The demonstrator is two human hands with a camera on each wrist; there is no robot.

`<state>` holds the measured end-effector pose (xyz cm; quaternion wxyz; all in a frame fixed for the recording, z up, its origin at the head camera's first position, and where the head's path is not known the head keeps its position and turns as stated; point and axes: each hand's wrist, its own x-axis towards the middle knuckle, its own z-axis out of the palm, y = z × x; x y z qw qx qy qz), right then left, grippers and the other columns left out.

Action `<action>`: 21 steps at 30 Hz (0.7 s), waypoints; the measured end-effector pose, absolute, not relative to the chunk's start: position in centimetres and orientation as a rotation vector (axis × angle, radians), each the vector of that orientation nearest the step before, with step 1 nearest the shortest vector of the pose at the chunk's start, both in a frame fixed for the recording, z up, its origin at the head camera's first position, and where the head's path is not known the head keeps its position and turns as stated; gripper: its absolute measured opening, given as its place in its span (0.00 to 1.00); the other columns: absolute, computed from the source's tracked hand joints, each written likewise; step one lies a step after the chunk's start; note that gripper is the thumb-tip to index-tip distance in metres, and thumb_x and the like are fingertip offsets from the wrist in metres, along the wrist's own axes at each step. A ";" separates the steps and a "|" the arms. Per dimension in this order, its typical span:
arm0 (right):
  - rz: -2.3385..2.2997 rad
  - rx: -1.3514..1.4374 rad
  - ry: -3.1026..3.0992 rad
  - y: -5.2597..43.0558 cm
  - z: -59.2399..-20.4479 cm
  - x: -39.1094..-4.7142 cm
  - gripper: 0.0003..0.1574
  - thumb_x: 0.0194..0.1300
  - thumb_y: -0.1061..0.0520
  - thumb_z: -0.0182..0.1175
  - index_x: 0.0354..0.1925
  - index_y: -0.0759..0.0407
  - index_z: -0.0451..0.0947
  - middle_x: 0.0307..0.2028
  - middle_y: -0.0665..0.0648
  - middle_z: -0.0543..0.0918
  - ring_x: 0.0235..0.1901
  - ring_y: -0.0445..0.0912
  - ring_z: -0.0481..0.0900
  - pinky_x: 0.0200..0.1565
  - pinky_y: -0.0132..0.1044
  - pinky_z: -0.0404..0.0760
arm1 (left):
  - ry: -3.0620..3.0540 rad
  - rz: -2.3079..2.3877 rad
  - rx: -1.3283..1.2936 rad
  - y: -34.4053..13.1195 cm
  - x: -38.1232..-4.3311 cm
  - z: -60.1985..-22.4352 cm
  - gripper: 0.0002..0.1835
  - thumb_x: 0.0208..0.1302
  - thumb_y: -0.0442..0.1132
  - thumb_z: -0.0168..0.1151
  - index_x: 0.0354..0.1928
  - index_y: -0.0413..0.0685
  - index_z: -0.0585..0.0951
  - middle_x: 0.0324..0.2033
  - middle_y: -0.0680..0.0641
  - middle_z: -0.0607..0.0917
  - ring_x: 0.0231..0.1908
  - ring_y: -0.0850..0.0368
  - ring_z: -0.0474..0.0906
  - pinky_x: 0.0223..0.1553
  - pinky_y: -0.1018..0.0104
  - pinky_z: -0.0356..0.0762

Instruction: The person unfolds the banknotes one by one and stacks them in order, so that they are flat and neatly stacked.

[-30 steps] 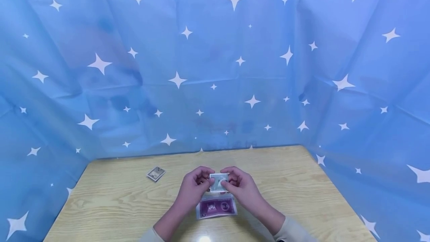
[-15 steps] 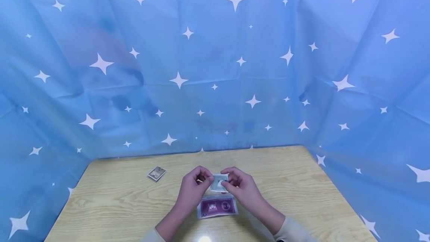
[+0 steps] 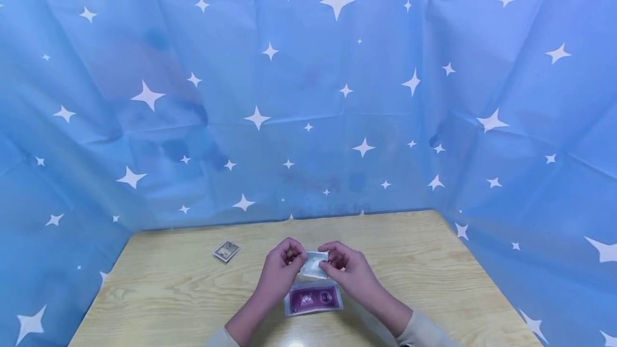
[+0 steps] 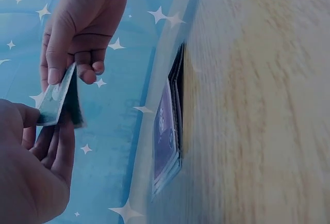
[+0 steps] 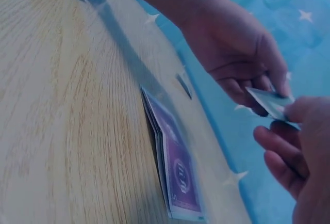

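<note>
A folded green banknote [image 3: 313,265] is held in the air between both hands. My left hand [image 3: 281,264] pinches its left edge between thumb and fingers, and my right hand [image 3: 348,266] grips its right side, thumb on the near face. In the left wrist view the folded note [image 4: 58,97] shows two layers spread apart like a narrow V. Just below the hands lies a purple banknote [image 3: 314,299] on the table, topping a thin folded stack, as its edges in the right wrist view tell.
A small folded brownish-grey note [image 3: 226,251] lies on the wooden table [image 3: 168,293], left of the hands. Behind the table hangs a blue curtain [image 3: 308,95] with white stars, which also runs along both sides.
The green note has tilted slightly, and its face looks paler now. Both hands keep their hold and barely shift. The whole head view has moved a little.
</note>
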<state>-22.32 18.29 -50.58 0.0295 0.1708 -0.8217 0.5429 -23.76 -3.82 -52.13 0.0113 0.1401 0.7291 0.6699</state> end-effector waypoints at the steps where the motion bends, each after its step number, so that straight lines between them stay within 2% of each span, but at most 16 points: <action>1: 1.681 0.537 -2.536 18.3 -50.6 -22.3 0.19 0.72 0.61 0.75 0.59 0.60 0.85 0.35 0.52 0.87 0.31 0.44 0.84 0.35 0.32 0.84 | 2.250 2.101 0.434 -3.8 -23.7 -52.1 0.04 0.81 0.36 0.65 0.46 0.45 0.81 0.33 0.47 0.84 0.33 0.59 0.78 0.36 0.70 0.80; 8: 1.615 0.630 -2.493 18.6 -50.7 -22.6 0.11 0.71 0.58 0.76 0.51 0.54 0.88 0.39 0.51 0.89 0.37 0.46 0.86 0.41 0.38 0.87 | 2.136 2.139 0.402 -3.6 -23.7 -51.8 0.06 0.87 0.37 0.56 0.52 0.40 0.74 0.32 0.44 0.87 0.33 0.56 0.84 0.36 0.68 0.84; 14: 1.509 0.616 -2.497 19.0 -50.8 -22.9 0.12 0.68 0.57 0.79 0.44 0.44 0.87 0.49 0.46 0.86 0.53 0.49 0.84 0.57 0.49 0.84 | 2.134 2.111 0.405 -3.7 -23.7 -51.7 0.07 0.88 0.38 0.54 0.52 0.40 0.73 0.31 0.46 0.87 0.32 0.56 0.84 0.35 0.69 0.83; 17: 1.570 0.579 -2.567 19.1 -50.6 -22.9 0.10 0.70 0.55 0.78 0.45 0.45 0.87 0.45 0.45 0.88 0.51 0.47 0.85 0.59 0.51 0.83 | 2.126 2.102 0.391 -3.7 -23.5 -51.7 0.07 0.88 0.38 0.54 0.53 0.40 0.73 0.31 0.46 0.87 0.32 0.56 0.85 0.35 0.67 0.84; 21: 1.660 0.569 -2.603 19.0 -50.2 -22.9 0.07 0.73 0.54 0.76 0.45 0.50 0.88 0.38 0.48 0.88 0.41 0.43 0.84 0.49 0.42 0.84 | 2.127 2.095 0.398 -4.1 -23.4 -51.5 0.09 0.87 0.37 0.57 0.58 0.40 0.74 0.36 0.43 0.90 0.33 0.56 0.86 0.36 0.67 0.84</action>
